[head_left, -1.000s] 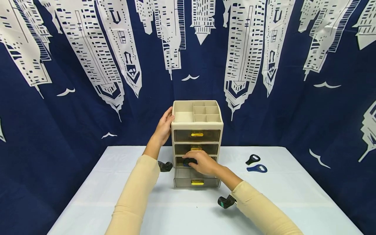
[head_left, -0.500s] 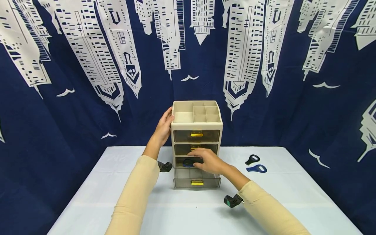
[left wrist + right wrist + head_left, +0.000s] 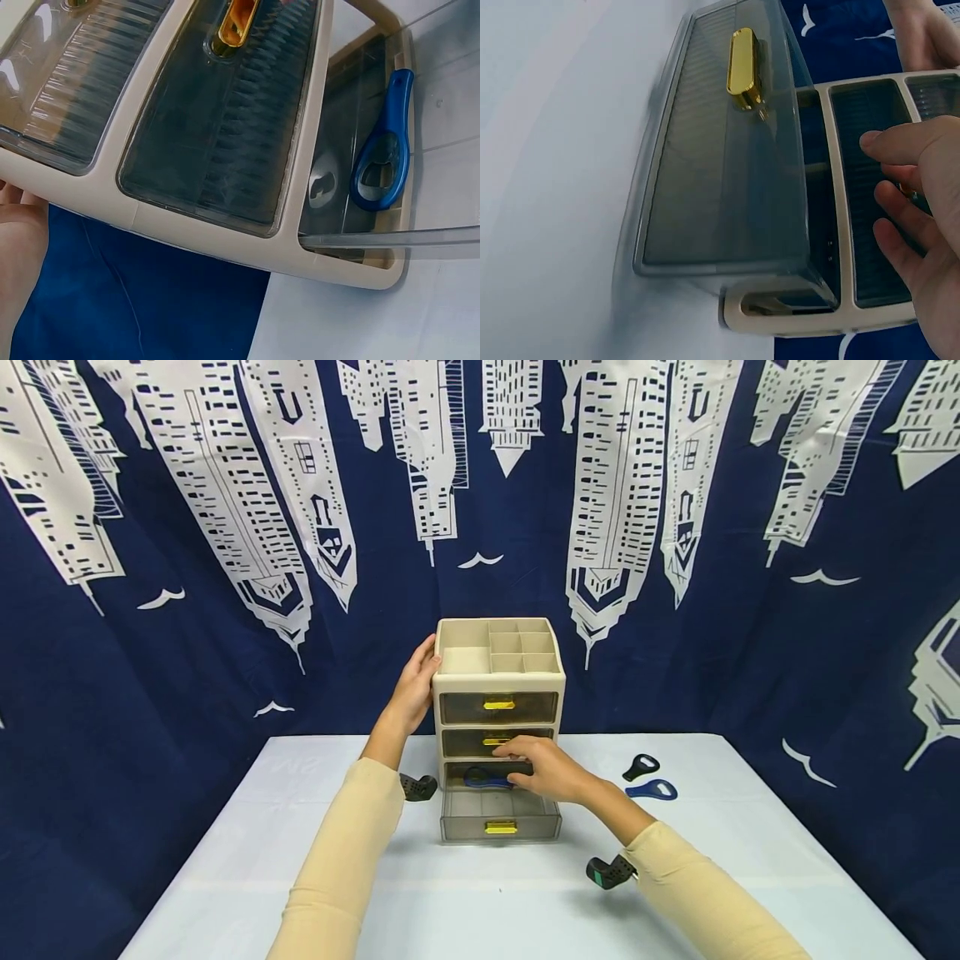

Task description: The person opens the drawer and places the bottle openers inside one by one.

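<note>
A beige desktop organizer (image 3: pixel 498 680) with smoky clear drawers stands on the white table. My left hand (image 3: pixel 412 693) rests on its upper left side. The bottom drawer (image 3: pixel 465 829) is pulled out. In it lies a blue bottle opener (image 3: pixel 397 105), loop toward the left and handle toward the right, also plain in the left wrist view. My right hand (image 3: pixel 551 770) hovers over the right part of this drawer, in front of the organizer. In the right wrist view its fingers (image 3: pixel 900 142) are loosely bent and hold nothing.
A black bottle opener (image 3: pixel 641 767) and another blue bottle opener (image 3: pixel 652 789) lie on the table (image 3: pixel 337 877) to the right. Two closed drawers with gold handles (image 3: pixel 498 703) sit above the open one. A dark blue skyline-print curtain (image 3: pixel 390 677) hangs behind.
My right hand has let go of the blue bottle opener, which stays in the bottom drawer, and has drawn back to the right. The left hand keeps its place on the organizer.
</note>
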Available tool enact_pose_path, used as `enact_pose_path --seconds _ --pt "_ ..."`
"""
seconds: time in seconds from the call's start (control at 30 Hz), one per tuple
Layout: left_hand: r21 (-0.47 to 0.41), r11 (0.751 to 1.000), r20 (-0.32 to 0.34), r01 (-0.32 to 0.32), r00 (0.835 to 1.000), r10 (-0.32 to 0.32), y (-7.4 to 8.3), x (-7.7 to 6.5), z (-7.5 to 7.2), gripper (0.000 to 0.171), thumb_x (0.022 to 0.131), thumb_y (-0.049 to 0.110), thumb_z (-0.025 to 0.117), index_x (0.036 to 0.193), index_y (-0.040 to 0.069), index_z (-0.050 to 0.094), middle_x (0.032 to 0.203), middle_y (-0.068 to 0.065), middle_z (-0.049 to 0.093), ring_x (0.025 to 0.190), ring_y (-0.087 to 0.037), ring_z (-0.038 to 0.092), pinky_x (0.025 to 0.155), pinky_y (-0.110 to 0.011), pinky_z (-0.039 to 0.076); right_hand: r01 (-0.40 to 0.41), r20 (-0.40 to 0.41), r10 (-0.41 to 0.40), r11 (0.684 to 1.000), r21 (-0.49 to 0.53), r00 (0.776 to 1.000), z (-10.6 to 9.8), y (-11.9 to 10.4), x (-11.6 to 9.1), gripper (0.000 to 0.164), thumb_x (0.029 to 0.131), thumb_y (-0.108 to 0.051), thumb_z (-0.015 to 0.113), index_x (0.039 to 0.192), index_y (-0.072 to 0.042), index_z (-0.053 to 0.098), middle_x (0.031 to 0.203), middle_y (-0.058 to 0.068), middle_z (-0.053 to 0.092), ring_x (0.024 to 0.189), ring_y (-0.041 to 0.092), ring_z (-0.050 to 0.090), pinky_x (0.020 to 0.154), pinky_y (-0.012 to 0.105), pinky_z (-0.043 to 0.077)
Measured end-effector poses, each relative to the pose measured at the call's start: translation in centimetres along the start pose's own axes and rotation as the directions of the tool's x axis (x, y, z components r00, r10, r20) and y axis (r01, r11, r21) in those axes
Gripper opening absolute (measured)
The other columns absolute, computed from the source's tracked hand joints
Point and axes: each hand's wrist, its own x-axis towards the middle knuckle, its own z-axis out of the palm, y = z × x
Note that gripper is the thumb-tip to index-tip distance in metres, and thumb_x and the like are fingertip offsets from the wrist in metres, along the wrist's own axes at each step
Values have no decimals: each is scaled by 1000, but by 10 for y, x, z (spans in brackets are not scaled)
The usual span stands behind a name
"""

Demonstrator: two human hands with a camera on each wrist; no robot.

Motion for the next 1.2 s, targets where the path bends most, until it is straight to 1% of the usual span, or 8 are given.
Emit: enact_pose_path --seconds 0.1,0.23,0.33,0.47,0.6,0.83,0.97,1.2 --pt "2 1000 9 0 1000 0 0 0 -1 58 114 20 41 167 15 18 171 -3 19 153 -21 23 120 -46 25 -6 -7 6 1000 4 1000 -4 2 -4 45 88 0 81 131 -3 68 128 9 68 111 26 65 94 44 54" --pt "8 1000 5 -3 1000 3 0 -1 -2 57 114 18 40 167 14 17 171 -5 19 153 -22 23 120 -47 25 -1 -3 1 1000 -4 1000 -7 6 -9 43 90 -1 79 131 -2 68 127 10 68 110 30 64 90 49 55" --pt "8 1000 4 -7 1000 7 0 -2 -2 57 114 17 39 167 14 17 171 -5 19 153 -22 23 120 -47 25 -16 0 16 1000 -17 1000 -10 8 -13 43 90 -2 79 132 -2 68 127 9 68 110 30 64 89 48 55" --pt "4 1000 8 -18 1000 18 2 -1 -1 57 114 17 40 166 13 17 170 -6 19 153 -21 23 120 -46 25 -31 -19 31 999 -18 999 -15 11 -17 42 89 -1 79 130 -1 69 126 9 69 110 30 65 90 47 55" --pt "-4 1000 2 -16 1000 16 2 -1 -1 56 114 16 39 166 12 18 170 -7 20 153 -22 23 121 -46 25 -32 -31 31 999 -18 999 -17 15 -22 40 89 1 79 128 0 69 123 12 70 106 33 65 88 49 55" --pt "-8 1000 11 -17 1000 17 1 0 -1 57 114 16 40 166 11 17 170 -8 20 153 -22 24 121 -46 25 -90 -59 88 995 -36 994 -21 27 -38 38 88 3 80 124 0 70 115 12 71 102 31 66 83 46 56" --pt "8 1000 11 -11 1000 11 1 0 -1 57 114 18 41 166 13 18 170 -6 20 153 -22 24 121 -46 25 -126 -71 122 991 -54 990 -25 37 -47 38 87 5 79 123 1 71 115 12 72 102 33 67 83 47 57" --pt "7 1000 11 -12 1000 12 1 -1 0 57 114 17 40 166 12 17 171 -7 18 153 -22 23 121 -47 25 -223 -130 218 975 -23 967 -36 59 -66 39 85 4 80 122 3 70 112 18 72 98 36 69 81 51 57"
